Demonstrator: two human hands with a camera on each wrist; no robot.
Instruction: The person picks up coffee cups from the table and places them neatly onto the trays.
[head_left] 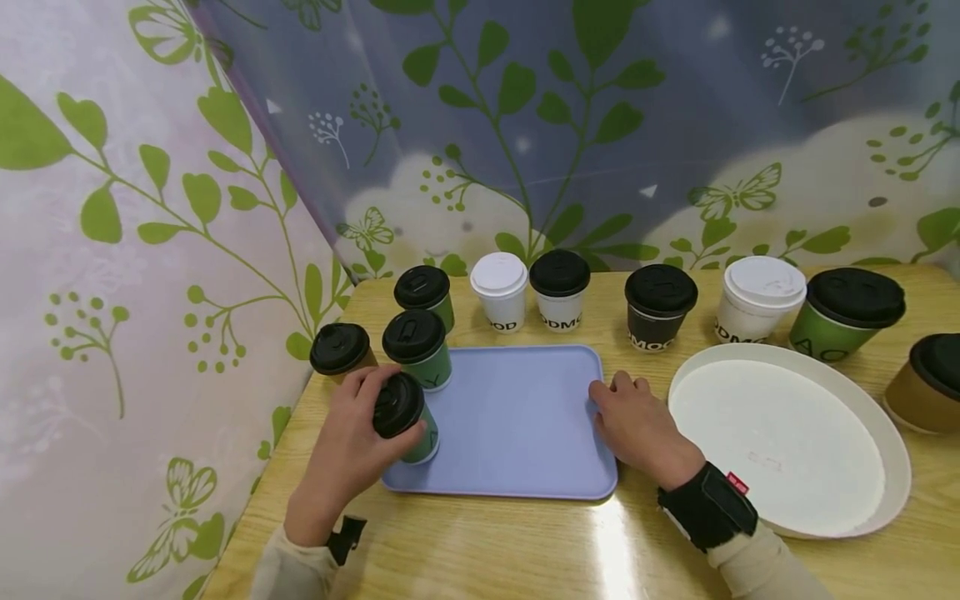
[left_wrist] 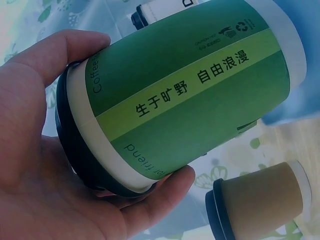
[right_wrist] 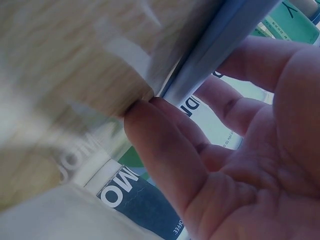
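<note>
Green paper cup with a black plastic lid [head_left: 423, 440] sits within the left hand [head_left: 351, 440], thumb and fingers clamped round its top; the right hand [head_left: 637, 423], knuckles bent, grips the rectangular lavender-blue plastic tray [head_left: 517, 425] beside its fingertips.

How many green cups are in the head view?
4. The held cup is in the left hand; the middle cup stands just behind it; the rear cup stands farther back; the right-side cup is behind the round tray.
</note>
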